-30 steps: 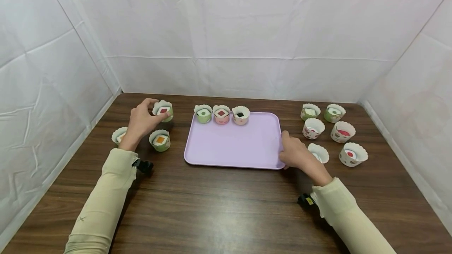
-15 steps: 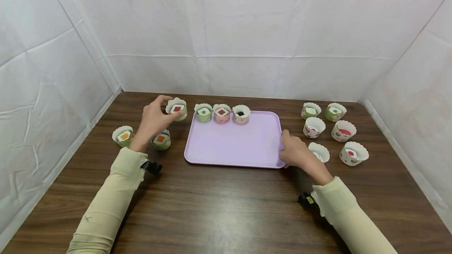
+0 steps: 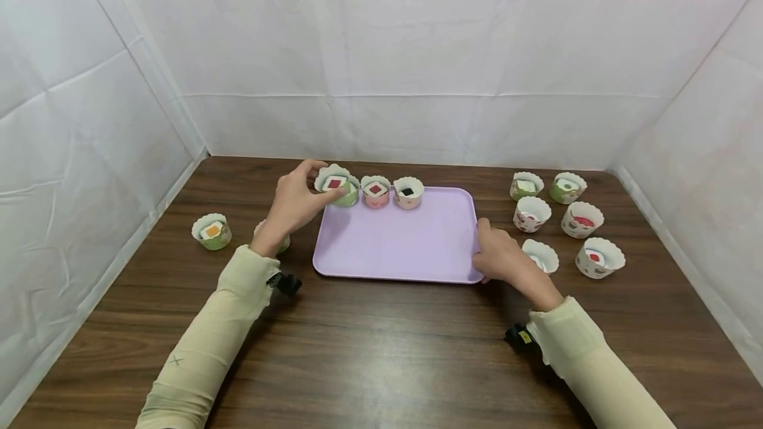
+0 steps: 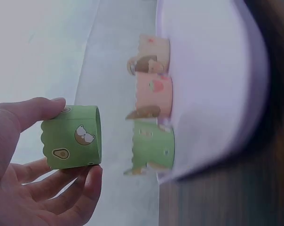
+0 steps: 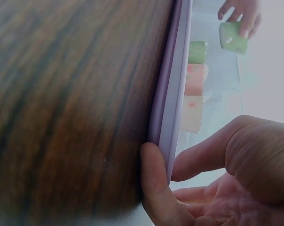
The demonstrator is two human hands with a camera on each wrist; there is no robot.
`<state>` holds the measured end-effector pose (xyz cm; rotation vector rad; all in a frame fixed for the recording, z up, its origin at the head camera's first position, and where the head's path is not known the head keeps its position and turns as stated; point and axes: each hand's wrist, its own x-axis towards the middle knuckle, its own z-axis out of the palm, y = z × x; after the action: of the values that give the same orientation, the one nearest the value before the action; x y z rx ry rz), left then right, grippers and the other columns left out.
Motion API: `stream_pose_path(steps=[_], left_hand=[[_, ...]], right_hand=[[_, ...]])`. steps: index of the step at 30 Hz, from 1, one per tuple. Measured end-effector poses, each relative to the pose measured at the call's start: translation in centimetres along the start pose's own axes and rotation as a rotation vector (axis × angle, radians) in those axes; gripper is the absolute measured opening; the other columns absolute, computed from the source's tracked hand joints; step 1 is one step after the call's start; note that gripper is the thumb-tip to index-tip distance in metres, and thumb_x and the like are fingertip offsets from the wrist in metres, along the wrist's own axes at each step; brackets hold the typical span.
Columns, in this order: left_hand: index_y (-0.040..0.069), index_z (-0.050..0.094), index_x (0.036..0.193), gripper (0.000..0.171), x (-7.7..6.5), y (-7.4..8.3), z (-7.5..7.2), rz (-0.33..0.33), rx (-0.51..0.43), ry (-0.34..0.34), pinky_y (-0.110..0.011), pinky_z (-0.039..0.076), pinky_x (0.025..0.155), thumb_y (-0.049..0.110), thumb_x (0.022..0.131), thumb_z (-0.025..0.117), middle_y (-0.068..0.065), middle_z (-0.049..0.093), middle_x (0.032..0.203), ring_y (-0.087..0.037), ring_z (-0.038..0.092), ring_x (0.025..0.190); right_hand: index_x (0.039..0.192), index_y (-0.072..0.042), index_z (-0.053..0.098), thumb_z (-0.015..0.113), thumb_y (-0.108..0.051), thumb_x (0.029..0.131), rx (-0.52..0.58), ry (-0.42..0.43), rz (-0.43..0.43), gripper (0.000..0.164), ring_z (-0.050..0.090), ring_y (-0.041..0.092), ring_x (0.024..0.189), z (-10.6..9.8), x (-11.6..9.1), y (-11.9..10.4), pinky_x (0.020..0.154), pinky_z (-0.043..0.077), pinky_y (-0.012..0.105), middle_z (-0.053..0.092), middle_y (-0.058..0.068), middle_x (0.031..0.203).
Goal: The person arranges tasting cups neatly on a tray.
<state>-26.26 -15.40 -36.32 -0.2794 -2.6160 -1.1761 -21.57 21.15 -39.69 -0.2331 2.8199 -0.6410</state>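
My left hand (image 3: 296, 197) holds a green paper baking cup (image 4: 74, 136) between thumb and fingers. Inside that cup lies a white piece with a red square centre. It is raised above the table, over the back left corner of the lilac tray (image 3: 393, 243), and partly hides a green cup (image 4: 153, 145) in the head view. Along the tray's back edge, that green cup stands in a row with a pink cup (image 3: 376, 194) and a cream cup (image 3: 408, 196). My right hand (image 3: 501, 257) pinches the tray's right rim, thumb above and a finger underneath.
On the left of the wooden table (image 3: 381, 356) stands a green cup with an orange-centred piece (image 3: 212, 232). Another cup (image 3: 285, 243) is mostly behind the left wrist. Several filled cups (image 3: 577, 220) stand right of the tray. White sheeting (image 3: 411, 45) encloses the back and sides.
My left hand has carried the green cup rightward from the table's left side to over the tray's back left corner. My right hand stays on the tray's rim.
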Motion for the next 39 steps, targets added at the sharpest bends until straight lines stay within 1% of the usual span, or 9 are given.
stream_pose_path(steps=[5,7,10,15,19,25,30,34,39], left_hand=[[0.013,0.058,0.125,0.061,0.8,1.3,1.5,0.007,-0.035,-0.004,-0.030,0.048,0.072,0.041,0.075,0.080,-0.007,0.069,0.102,-0.020,0.063,0.086],[0.014,0.058,0.124,0.060,1.3,1.9,2.1,0.013,-0.050,-0.010,-0.031,0.048,0.072,0.041,0.075,0.080,-0.006,0.068,0.102,-0.020,0.063,0.088],[0.014,0.058,0.124,0.059,2.0,2.6,3.0,0.029,-0.067,-0.017,-0.031,0.049,0.072,0.040,0.075,0.080,-0.006,0.069,0.103,-0.019,0.063,0.089],[0.012,0.057,0.124,0.061,3.0,4.0,4.7,0.058,-0.070,-0.051,-0.031,0.048,0.071,0.041,0.075,0.080,-0.008,0.069,0.104,-0.019,0.062,0.088],[0.011,0.056,0.126,0.063,4.0,5.1,5.9,0.072,-0.084,-0.088,-0.031,0.048,0.072,0.042,0.076,0.079,-0.010,0.067,0.106,-0.020,0.061,0.088],[0.013,0.054,0.126,0.062,5.4,6.9,7.5,0.093,-0.047,-0.158,-0.031,0.048,0.074,0.040,0.076,0.078,-0.010,0.064,0.109,-0.019,0.059,0.090],[0.014,0.051,0.124,0.057,6.4,8.4,9.0,0.107,-0.021,-0.227,-0.029,0.052,0.073,0.035,0.077,0.077,-0.008,0.062,0.110,-0.019,0.058,0.091],[0.014,0.050,0.124,0.056,7.1,9.3,10.3,0.132,-0.007,-0.284,-0.027,0.052,0.073,0.033,0.077,0.076,-0.006,0.062,0.109,-0.018,0.058,0.090],[0.016,0.050,0.124,0.057,7.8,10.0,12.1,0.157,0.067,-0.336,-0.025,0.049,0.072,0.035,0.077,0.076,-0.003,0.062,0.107,-0.016,0.057,0.088]], right_hand=[[0.125,0.010,0.032,0.046,0.000,0.081,0.018,-0.015,0.001,0.048,0.062,0.016,0.049,0.0,-0.1,0.1,0.049,0.054,0.028,0.056,0.035,0.112],[0.125,0.010,0.033,0.046,0.000,0.081,0.013,-0.006,-0.002,0.048,0.062,0.015,0.049,0.0,-0.1,0.0,0.049,0.053,0.028,0.056,0.034,0.111],[0.128,0.011,0.032,0.047,0.000,0.080,0.011,0.003,-0.008,0.051,0.062,0.016,0.049,-0.1,0.0,0.0,0.049,0.053,0.028,0.057,0.034,0.111],[0.133,0.013,0.028,0.046,0.001,0.080,0.018,-0.004,-0.014,0.057,0.062,0.016,0.050,0.0,0.0,-0.1,0.049,0.053,0.028,0.055,0.036,0.116],[0.130,0.012,0.030,0.046,0.001,0.080,0.021,0.001,-0.017,0.053,0.062,0.016,0.051,0.0,0.0,-0.1,0.048,0.053,0.028,0.055,0.037,0.116],[0.124,0.010,0.033,0.046,0.000,0.081,0.019,0.004,-0.005,0.046,0.062,0.018,0.052,0.0,-0.1,0.0,0.046,0.053,0.027,0.056,0.035,0.114],[0.122,0.009,0.034,0.046,0.000,0.080,0.029,0.008,0.001,0.044,0.062,0.017,0.050,0.0,-0.1,0.2,0.044,0.053,0.026,0.056,0.035,0.114],[0.123,0.009,0.034,0.046,0.000,0.080,0.033,0.008,0.001,0.046,0.062,0.016,0.048,0.0,-0.2,0.2,0.043,0.053,0.026,0.055,0.036,0.113],[0.123,0.009,0.033,0.046,0.000,0.079,0.031,0.005,0.007,0.047,0.061,0.016,0.046,-0.1,-0.2,0.2,0.044,0.053,0.027,0.056,0.036,0.111]])
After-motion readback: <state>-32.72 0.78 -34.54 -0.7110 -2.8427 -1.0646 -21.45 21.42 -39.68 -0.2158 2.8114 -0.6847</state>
